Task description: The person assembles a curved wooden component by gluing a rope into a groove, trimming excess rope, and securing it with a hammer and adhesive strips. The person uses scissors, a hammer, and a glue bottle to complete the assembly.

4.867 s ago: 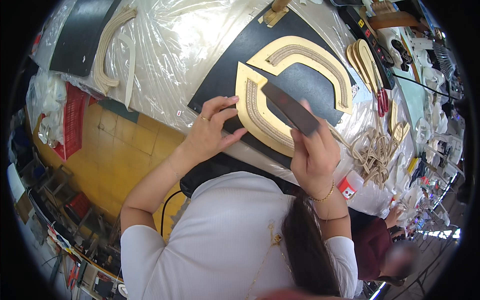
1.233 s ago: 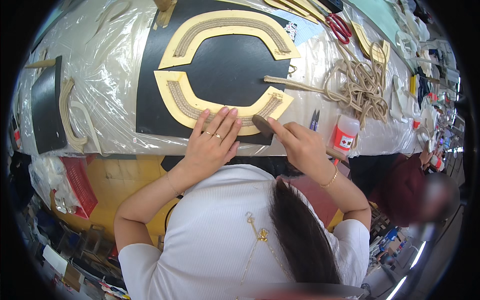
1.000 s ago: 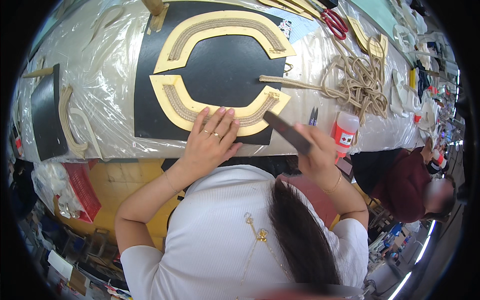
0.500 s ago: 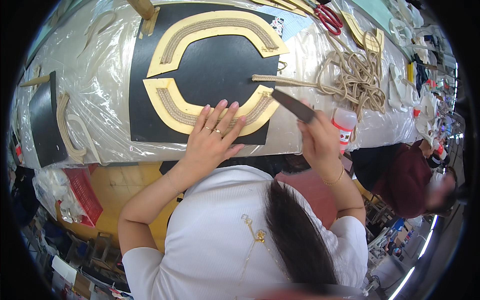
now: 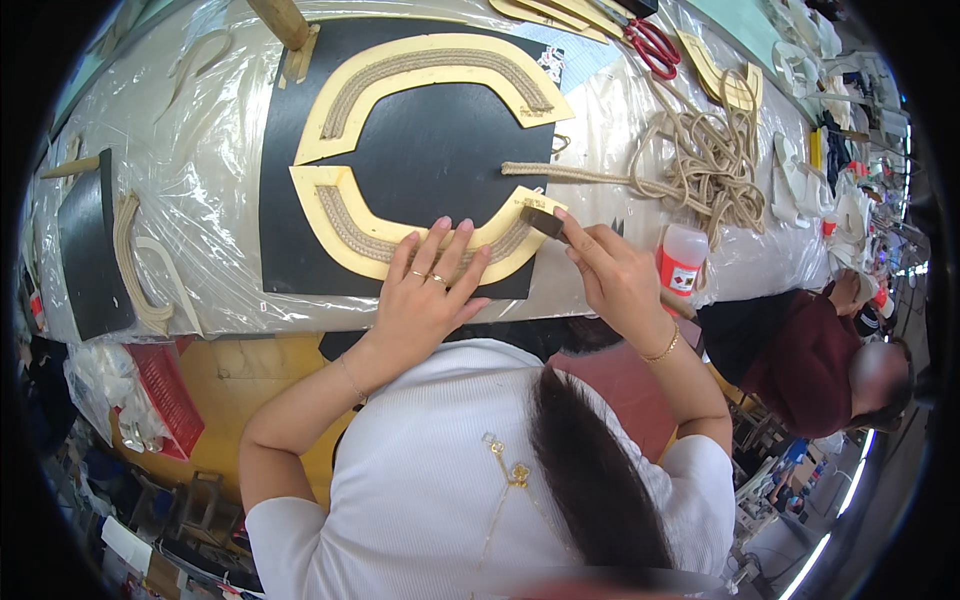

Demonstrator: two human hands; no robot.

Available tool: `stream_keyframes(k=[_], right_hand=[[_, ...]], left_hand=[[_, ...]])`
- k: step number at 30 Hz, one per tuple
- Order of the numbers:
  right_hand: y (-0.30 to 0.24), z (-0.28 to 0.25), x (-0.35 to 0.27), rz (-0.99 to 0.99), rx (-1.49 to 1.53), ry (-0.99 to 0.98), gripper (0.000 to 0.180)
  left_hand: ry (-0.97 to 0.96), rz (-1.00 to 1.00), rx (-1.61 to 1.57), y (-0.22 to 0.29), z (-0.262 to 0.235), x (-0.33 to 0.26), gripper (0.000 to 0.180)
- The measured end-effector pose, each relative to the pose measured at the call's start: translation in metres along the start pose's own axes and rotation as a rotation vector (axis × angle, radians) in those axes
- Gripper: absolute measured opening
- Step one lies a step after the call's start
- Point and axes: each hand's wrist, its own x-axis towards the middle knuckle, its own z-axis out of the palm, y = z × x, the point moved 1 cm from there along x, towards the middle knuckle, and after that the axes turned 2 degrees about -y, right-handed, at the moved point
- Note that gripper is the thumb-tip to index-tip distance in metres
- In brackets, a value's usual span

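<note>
A big table [image 5: 215, 270] holds a black board [image 5: 430, 150]. On the board lie two yellow curves, the upper curve [image 5: 430, 78] and the lower curve [image 5: 372, 225]. A heap of rope [image 5: 700, 170] sits to their right. The left hand [image 5: 425, 295] lies flat on the lower curve, fingers spread, grasping nothing. The right hand [image 5: 620, 280] grips a dark tool [image 5: 545, 223] at that curve's right end.

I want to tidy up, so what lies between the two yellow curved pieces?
In the head view, black board shows between the upper piece and lower piece, with the beige cord reaching in from the right.
</note>
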Motion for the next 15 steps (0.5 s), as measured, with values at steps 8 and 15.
stream_keyframes(k=[8,15], right_hand=[[0.011,-0.018,0.079,0.045,-0.024,0.34,0.034],[0.025,-0.019,0.087,0.103,0.078,0.536,0.039]], left_hand=[[0.043,-0.027,-0.059,-0.007,-0.013,0.011,0.061],[0.366,-0.457,0.216,-0.095,-0.053,0.033,0.059]])
